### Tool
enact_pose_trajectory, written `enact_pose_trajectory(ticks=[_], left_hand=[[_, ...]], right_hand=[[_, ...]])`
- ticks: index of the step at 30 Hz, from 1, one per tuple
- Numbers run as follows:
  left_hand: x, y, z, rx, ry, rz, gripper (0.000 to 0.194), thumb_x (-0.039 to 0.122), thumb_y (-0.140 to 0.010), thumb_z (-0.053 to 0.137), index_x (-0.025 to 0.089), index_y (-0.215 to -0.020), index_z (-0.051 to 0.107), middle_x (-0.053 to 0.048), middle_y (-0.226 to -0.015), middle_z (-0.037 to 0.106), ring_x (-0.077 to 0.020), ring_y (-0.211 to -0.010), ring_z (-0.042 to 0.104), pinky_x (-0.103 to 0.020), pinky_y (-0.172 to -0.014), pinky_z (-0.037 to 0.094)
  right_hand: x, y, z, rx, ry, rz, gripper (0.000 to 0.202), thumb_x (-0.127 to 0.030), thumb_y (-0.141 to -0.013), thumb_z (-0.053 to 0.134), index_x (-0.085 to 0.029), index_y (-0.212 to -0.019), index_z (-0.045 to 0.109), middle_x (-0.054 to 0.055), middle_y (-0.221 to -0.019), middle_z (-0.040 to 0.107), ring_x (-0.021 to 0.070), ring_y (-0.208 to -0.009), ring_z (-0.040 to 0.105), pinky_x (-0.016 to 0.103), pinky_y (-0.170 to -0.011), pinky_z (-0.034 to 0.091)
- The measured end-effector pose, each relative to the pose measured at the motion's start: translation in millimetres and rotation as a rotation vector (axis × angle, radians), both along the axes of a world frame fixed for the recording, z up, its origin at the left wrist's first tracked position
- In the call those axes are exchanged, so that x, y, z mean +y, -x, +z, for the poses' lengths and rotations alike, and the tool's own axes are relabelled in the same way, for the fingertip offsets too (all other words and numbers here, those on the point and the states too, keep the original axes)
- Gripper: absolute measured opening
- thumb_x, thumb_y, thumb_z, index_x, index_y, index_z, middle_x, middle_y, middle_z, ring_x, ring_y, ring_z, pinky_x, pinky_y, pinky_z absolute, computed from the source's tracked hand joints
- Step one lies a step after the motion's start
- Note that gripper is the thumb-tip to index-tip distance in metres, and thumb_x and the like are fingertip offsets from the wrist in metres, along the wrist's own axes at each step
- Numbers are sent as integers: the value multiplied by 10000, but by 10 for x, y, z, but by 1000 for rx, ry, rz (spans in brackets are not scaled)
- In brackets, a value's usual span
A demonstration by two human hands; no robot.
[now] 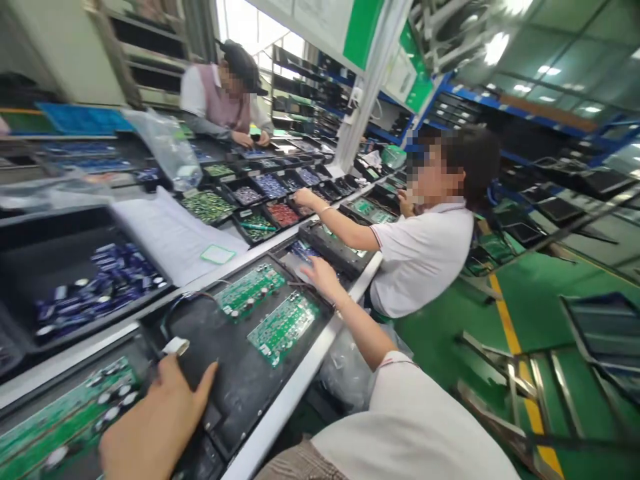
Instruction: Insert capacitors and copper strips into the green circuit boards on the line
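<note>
My left hand (155, 417) is at the lower left, over the near edge of a black tray (220, 373), its thumb and fingers apart beside a white connector (176, 346). Two green circuit boards, one behind (253, 291) and one in front (284, 327), lie in the tray's far half. My right hand (323, 277) reaches past the tray's far end, beside a small container of blue components (303, 249), fingers spread and nothing visible in them. Another green board (70, 413) lies at the lower left, by my left hand.
A bin of blue capacitors (110, 287) and paper sheets (175, 233) border the line. Bins of red (283, 214) and green parts (207, 206) stand beyond. One person (425, 247) sits close at the right, an arm over the bins; another (225, 100) works across.
</note>
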State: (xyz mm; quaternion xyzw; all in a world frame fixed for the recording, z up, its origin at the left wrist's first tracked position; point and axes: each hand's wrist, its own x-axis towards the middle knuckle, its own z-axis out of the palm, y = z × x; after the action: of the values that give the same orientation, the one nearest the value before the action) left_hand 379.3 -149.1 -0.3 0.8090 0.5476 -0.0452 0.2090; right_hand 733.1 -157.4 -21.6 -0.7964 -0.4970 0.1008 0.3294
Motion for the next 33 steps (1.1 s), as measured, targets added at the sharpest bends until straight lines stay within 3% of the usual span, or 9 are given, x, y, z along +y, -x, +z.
enact_pose_trajectory(ticks=[2,4,8,12,16,19,22,28,33], left_hand=[[-13,-116,180,106,-55,54,799,546,-981,153,19,-1531,395,-249,-843,735,-487,-824,737,-585,-752,519],[-24,-189,266,136,-52,69,708,426,-1001,168,8,-1527,390,-276,-907,742,-454,-873,750,-532,-773,530],[-96,-209,216,80,-110,92,644,346,-992,226,38,-1526,414,-282,-922,750,-466,-908,745,-517,-759,528],[-162,-221,191,7,-170,132,616,329,-980,302,65,-1519,440,-270,-955,760,-460,-934,743,-485,-772,522],[-210,-89,372,-24,-200,177,609,351,-971,358,156,-1545,416,-215,-975,772,-440,-946,740,-460,-793,509],[-289,267,560,19,-266,226,589,381,-965,404,165,-1511,458,-191,-879,762,-421,-890,742,-419,-759,497],[-415,815,713,139,-318,285,580,440,-978,415,148,-1473,492,-182,-831,745,-390,-829,737,-386,-730,489],[-661,1887,849,376,-335,372,576,463,-996,340,133,-1440,497,-165,-878,759,-404,-820,722,-391,-721,490],[-722,2357,782,517,-304,387,582,452,-1014,267,127,-1444,488,-177,-984,773,-371,-848,720,-337,-721,442]], right_hand=[[-56,-131,-137,110,30,13,380,-400,-951,665,-108,-1187,714,162,-1046,778,257,-983,736,390,-932,551],[-90,-161,-243,210,41,61,399,-466,-939,657,-121,-1116,751,87,-906,783,203,-858,717,312,-839,545],[-133,-98,-309,356,19,91,619,-705,-869,590,-120,-928,784,45,-823,755,182,-819,657,279,-778,501],[-196,-109,-118,435,-12,42,797,-849,-750,577,-100,-923,787,66,-824,749,206,-829,657,313,-793,497],[-342,-77,282,472,-30,54,799,-829,-682,677,-125,-1043,785,87,-984,777,230,-936,677,348,-885,519],[-473,189,521,523,-12,128,838,-741,-657,787,-187,-1281,711,93,-1171,759,235,-1017,694,359,-921,543],[-566,738,545,544,-9,260,848,-625,-694,838,-209,-1402,627,115,-1252,725,239,-1060,694,375,-945,561],[-584,2105,81,520,-25,326,812,-582,-773,774,-181,-1449,573,117,-1189,692,222,-949,654,444,-943,567],[-542,2709,-217,504,-37,351,719,-565,-833,715,-191,-1435,590,106,-1168,655,221,-1003,628,409,-970,545]])
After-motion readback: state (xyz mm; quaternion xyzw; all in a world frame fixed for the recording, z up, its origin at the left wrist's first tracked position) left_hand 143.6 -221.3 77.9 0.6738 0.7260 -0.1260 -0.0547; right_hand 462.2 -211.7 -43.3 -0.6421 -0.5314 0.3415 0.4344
